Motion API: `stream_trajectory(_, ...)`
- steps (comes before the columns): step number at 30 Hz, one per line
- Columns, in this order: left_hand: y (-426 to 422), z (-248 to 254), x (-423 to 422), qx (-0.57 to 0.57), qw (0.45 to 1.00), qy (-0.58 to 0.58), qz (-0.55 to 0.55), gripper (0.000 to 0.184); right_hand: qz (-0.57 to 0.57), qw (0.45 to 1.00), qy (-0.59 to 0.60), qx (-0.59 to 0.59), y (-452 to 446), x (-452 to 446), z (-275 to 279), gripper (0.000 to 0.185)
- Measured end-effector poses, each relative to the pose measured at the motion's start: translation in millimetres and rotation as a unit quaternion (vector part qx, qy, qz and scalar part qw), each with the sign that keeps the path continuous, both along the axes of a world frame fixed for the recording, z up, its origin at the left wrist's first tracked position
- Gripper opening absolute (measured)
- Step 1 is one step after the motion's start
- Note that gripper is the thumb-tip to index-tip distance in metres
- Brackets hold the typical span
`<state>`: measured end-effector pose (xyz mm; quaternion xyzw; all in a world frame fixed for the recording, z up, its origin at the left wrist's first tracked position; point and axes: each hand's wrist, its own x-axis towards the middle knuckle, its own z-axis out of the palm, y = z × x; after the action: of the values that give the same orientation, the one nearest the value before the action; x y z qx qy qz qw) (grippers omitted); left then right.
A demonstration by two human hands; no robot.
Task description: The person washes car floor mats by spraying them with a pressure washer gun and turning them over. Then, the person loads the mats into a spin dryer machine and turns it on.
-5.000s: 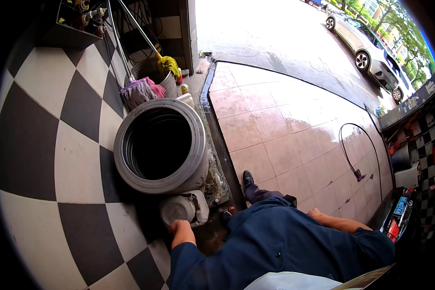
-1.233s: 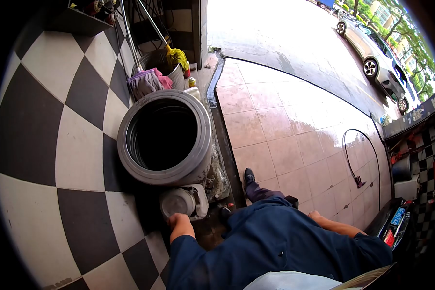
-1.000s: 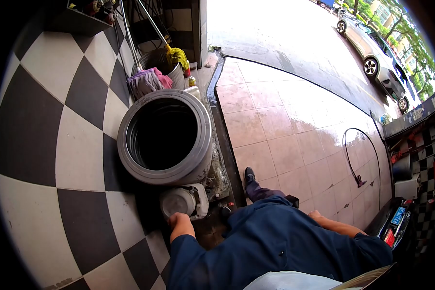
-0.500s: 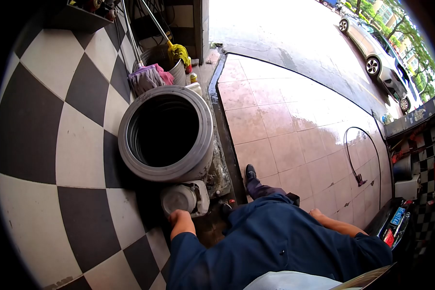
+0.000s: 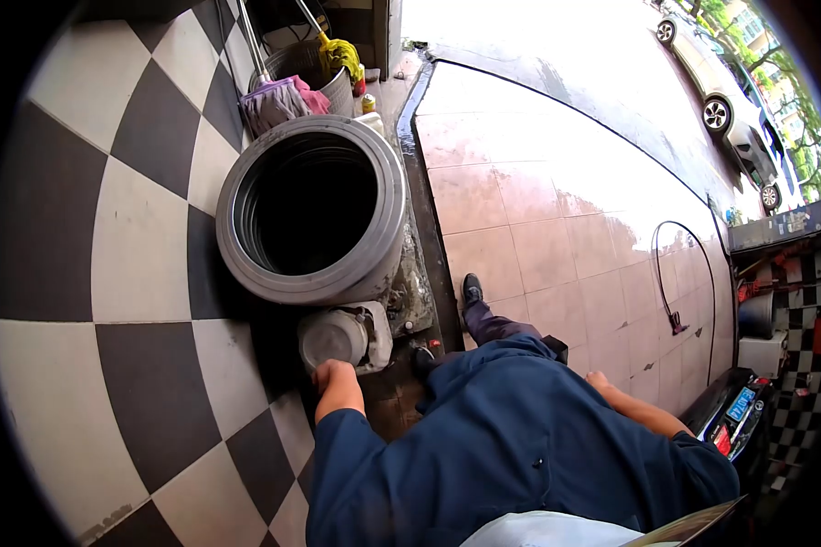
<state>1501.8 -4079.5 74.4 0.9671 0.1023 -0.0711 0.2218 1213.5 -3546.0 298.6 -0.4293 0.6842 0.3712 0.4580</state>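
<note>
My left hand (image 5: 335, 375) is closed at the near edge of a round, dull grey, pan-like vessel (image 5: 331, 339). Its fingertips are partly hidden. The vessel sits beside or over a whitish plastic canister (image 5: 376, 338); I cannot tell whether they touch. Just beyond them stands a large grey ribbed drum (image 5: 388, 239), its wide round mouth open and dark inside. On the other side of my body, my right hand (image 5: 598, 379) hangs low above the pink tiles and is only partly visible. Its fingers cannot be made out, and nothing shows in it.
A bin (image 5: 339, 94) with a purple-grey mop (image 5: 275, 105) and a yellow mop (image 5: 340, 56) stands behind the drum. Along the pink tiled floor (image 5: 529, 201) runs a dark gutter (image 5: 433, 246). A black hose (image 5: 659, 273) lies at right, near a dark car's rear (image 5: 728, 410).
The view has shifted so that the drum, vessel and floor appear higher in the picture. My left hand keeps about the same place at the vessel's edge.
</note>
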Motion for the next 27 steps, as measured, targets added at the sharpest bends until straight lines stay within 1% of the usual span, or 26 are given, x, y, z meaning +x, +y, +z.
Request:
stream_trajectory(1, 0.1, 0.6, -0.1, 0.000, 1.000, -0.001, 0.003, 0.046, -0.005, 1.000, -0.001, 0.000, 1.7, -0.9, -1.8, 0.024)
stream_trajectory(4, -0.8, 2.1, -1.8, -0.005, 1.000, -0.002, 0.011, 0.046, 0.028, 1.000, -0.007, 0.006, -1.2, -2.5, -0.6, 0.025)
stream_trajectory(10, -2.5, 4.1, -4.5, -0.009, 1.000, -0.008, 0.018, 0.046, 0.025, 1.000, -0.003, -0.006, 7.8, -4.9, -8.7, 0.025)
stream_trajectory(13, -3.2, 0.7, -3.1, -0.012, 1.000, -0.012, 0.021, 0.046, 0.030, 0.999, -0.006, -0.014, 8.6, -4.6, -7.7, 0.025)
stream_trajectory(16, -3.9, -16.4, 3.2, -0.008, 1.000, -0.011, 0.015, 0.047, 0.026, 0.999, -0.011, -0.017, -0.7, -3.2, 3.4, 0.025)
stream_trajectory(23, -1.8, -22.2, 5.9, -0.029, 1.000, -0.003, -0.001, 0.048, 0.014, 1.000, -0.007, -0.013, 3.5, -3.3, -2.7, 0.025)
stream_trajectory(24, -0.8, -7.8, 2.6, -0.015, 1.000, 0.010, -0.005, 0.049, 0.018, 1.000, -0.007, -0.017, 6.2, -3.0, -4.5, 0.025)
stream_trajectory(25, 0.9, 27.2, -8.4, -0.002, 1.000, 0.025, -0.008, 0.049, 0.023, 0.999, -0.005, -0.021, 8.6, -4.1, -6.2, 0.025)
stream_trajectory(26, 2.2, 47.5, -14.5, 0.013, 0.999, 0.039, -0.012, 0.049, 0.022, 1.000, -0.003, -0.022, 11.5, -4.1, -8.6, 0.025)
stream_trajectory(27, 2.0, 45.7, -13.0, 0.007, 0.999, 0.033, -0.011, 0.050, 0.019, 1.000, -0.002, -0.024, 14.4, -2.4, -11.9, 0.025)
